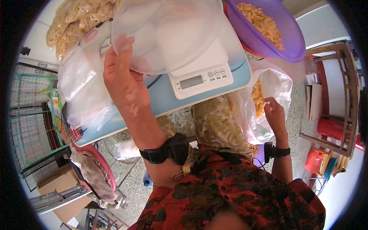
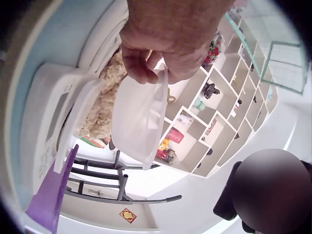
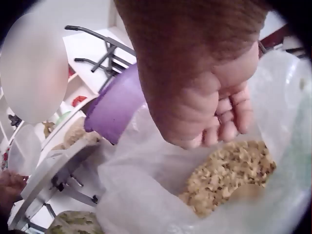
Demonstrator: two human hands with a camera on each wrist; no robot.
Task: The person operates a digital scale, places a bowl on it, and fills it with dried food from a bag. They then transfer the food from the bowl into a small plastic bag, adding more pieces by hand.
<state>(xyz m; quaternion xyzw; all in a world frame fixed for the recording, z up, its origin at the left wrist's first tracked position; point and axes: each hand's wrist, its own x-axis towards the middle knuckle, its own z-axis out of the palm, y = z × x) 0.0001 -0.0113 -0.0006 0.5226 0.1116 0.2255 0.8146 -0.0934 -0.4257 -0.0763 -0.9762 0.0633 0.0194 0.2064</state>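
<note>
My left hand (image 1: pixel 128 82) pinches the rim of a translucent plastic bowl (image 1: pixel 180 34), tilted over a white kitchen scale (image 1: pixel 203 81). The left wrist view shows thumb and fingers of the left hand (image 2: pixel 165 53) on the edge of the bowl (image 2: pixel 136 117). My right hand (image 1: pixel 276 117) is at the mouth of a clear plastic bag (image 1: pixel 283 82) with dried yellowish pieces (image 1: pixel 258 99) inside. In the right wrist view, fingers of the right hand (image 3: pixel 204 97) hang loosely curled above the pieces (image 3: pixel 229 170), with nothing visible in them.
A purple basin (image 1: pixel 293 36) with more dried pieces stands at the table's back right. Filled bags (image 1: pixel 76 27) and empty clear bags (image 1: pixel 82 84) lie on the left of the blue table (image 1: pixel 103 132). A red-rimmed basin (image 1: pixel 109 172) with cloth stands low at left.
</note>
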